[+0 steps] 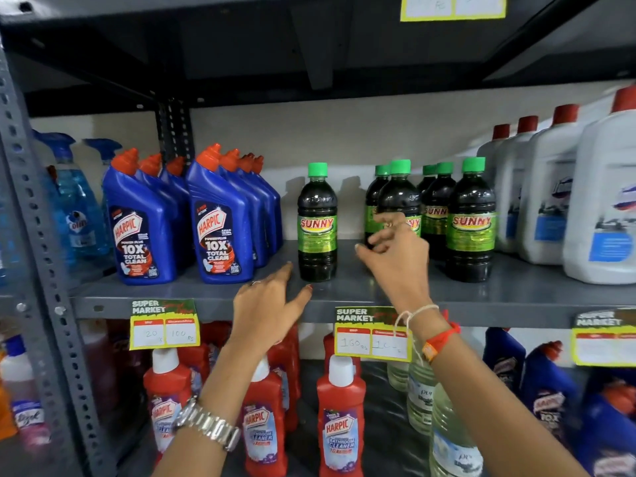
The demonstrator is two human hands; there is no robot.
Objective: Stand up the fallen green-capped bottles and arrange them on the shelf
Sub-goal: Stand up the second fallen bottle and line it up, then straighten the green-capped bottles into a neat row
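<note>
Several dark green-capped Sunny bottles stand upright on the grey shelf (516,290). One bottle (317,222) stands alone in the middle. A cluster stands to its right, with the front right bottle (471,222) nearest the edge and another bottle (399,191) partly behind my right hand. My left hand (272,304) rests open at the shelf edge, fingertips just left of the lone bottle's base, not touching it. My right hand (392,256) hovers with fingers spread in front of the cluster's left bottle and holds nothing.
Blue Harpic bottles (220,218) stand to the left, white red-capped jugs (547,197) to the right. Price tags (164,325) hang from the shelf edge. Red Harpic bottles (340,418) and clear bottles fill the shelf below. A bare gap lies between the lone bottle and the cluster.
</note>
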